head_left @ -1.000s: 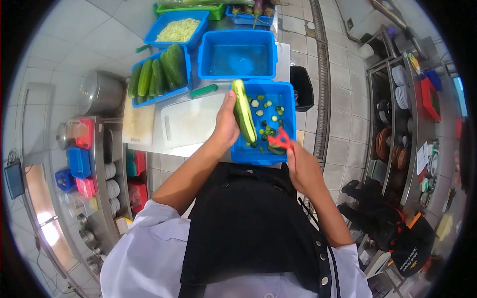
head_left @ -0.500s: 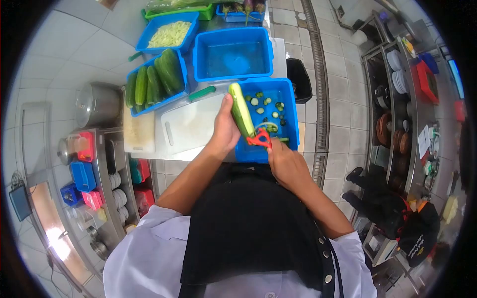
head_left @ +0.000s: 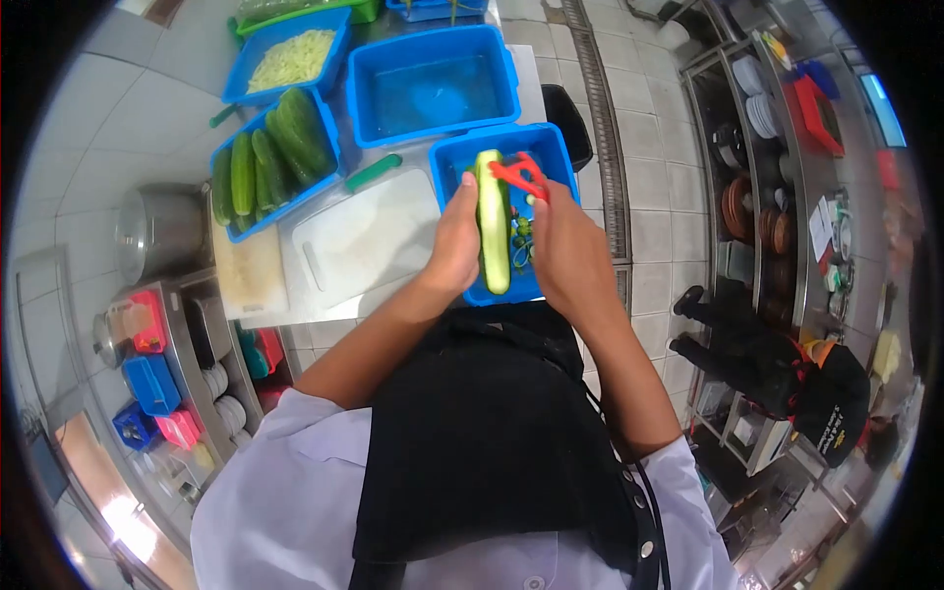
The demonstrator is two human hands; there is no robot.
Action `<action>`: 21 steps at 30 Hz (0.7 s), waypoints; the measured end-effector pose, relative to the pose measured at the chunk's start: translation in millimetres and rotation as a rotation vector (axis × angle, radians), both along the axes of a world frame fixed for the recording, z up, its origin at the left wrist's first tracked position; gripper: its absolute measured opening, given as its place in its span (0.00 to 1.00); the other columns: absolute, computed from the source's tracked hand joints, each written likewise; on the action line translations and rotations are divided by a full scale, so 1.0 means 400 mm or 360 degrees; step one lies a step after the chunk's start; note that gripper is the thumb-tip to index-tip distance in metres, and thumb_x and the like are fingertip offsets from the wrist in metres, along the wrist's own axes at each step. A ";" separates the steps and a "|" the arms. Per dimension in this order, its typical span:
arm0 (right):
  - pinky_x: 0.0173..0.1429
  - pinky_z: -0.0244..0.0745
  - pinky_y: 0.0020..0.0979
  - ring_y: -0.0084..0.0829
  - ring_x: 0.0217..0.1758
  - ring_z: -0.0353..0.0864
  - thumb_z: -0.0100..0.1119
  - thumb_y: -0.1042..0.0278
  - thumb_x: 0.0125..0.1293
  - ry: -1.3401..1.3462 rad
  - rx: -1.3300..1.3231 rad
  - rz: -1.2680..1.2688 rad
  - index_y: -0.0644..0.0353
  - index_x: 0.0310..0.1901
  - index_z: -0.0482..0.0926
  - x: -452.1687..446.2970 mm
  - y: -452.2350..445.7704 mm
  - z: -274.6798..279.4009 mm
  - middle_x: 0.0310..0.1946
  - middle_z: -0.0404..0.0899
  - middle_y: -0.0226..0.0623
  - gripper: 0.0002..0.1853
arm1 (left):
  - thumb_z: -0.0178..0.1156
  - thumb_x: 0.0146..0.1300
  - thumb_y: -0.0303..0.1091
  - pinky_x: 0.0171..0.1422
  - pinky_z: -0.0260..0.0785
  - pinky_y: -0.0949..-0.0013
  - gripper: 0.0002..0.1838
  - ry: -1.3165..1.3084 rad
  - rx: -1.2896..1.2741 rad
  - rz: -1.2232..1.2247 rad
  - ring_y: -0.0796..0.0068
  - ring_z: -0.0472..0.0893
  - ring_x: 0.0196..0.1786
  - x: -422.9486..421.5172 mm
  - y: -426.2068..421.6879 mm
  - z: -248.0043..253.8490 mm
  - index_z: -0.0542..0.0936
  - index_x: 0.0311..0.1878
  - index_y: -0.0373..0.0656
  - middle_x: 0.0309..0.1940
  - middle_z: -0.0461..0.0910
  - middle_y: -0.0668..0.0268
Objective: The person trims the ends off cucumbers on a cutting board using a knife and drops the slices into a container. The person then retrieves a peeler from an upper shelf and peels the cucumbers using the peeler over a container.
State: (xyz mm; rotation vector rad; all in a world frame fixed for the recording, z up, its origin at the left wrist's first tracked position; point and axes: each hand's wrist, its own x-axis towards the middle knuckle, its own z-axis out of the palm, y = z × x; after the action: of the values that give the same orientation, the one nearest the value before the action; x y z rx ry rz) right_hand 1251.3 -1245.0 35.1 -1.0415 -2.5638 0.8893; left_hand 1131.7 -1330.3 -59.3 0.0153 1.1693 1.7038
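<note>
My left hand [head_left: 458, 239] is closed on a partly peeled cucumber [head_left: 495, 236], which stands lengthwise over a blue tub [head_left: 445, 157]. Pale flesh shows along its middle, with dark green skin at the sides. In my right hand [head_left: 565, 246] is a red peeler [head_left: 518, 175], its head at the far end of the cucumber. Green peel and cut pieces lie in the tub below, partly hidden by my hands. To the left are a white cutting board [head_left: 369, 236] and a green-handled knife [head_left: 374, 173].
Behind stands another blue tub [head_left: 433, 88]. Whole cucumbers [head_left: 265, 162] fill a blue tub at the left, with shredded pale pieces [head_left: 293, 61] in one beyond. A black bin [head_left: 567, 123] is right of the table. Another person [head_left: 757, 364] is by the right shelves.
The peeler has moved from the near end of the cucumber to its far end. The cucumber is now more upright and shows more pale flesh. The whole view has shifted.
</note>
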 end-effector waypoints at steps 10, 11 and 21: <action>0.42 0.83 0.56 0.61 0.40 0.87 0.50 0.62 0.82 -0.0310 -0.0052 0.0393 0.65 0.61 0.76 0.187 -0.101 -0.061 0.45 0.86 0.58 0.17 | 0.37 0.86 0.62 0.47 0.79 0.64 0.32 0.0083 0.0077 0.0155 0.72 0.80 0.45 -0.094 0.006 0.005 0.74 0.72 0.47 0.46 0.81 0.61; 0.46 0.82 0.56 0.61 0.43 0.87 0.50 0.62 0.82 -0.0401 -0.0199 0.0444 0.65 0.61 0.77 0.211 -0.104 -0.067 0.46 0.86 0.59 0.17 | 0.37 0.86 0.62 0.47 0.79 0.64 0.32 0.0083 0.0076 0.0160 0.72 0.80 0.45 -0.107 0.015 0.001 0.74 0.72 0.47 0.46 0.81 0.61; 0.51 0.80 0.57 0.64 0.48 0.85 0.48 0.61 0.83 0.0166 0.0040 0.0042 0.65 0.66 0.76 0.042 0.022 0.009 0.50 0.85 0.60 0.20 | 0.45 0.86 0.54 0.60 0.76 0.67 0.26 0.0048 0.0181 -0.0066 0.73 0.82 0.52 0.000 0.013 -0.013 0.75 0.70 0.45 0.52 0.83 0.62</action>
State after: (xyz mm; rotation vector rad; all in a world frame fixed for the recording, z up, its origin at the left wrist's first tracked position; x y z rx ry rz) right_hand 1268.2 -1236.2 38.9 -0.9309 -2.5013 0.8911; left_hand 1131.6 -1325.3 -64.4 0.1343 1.0856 1.7368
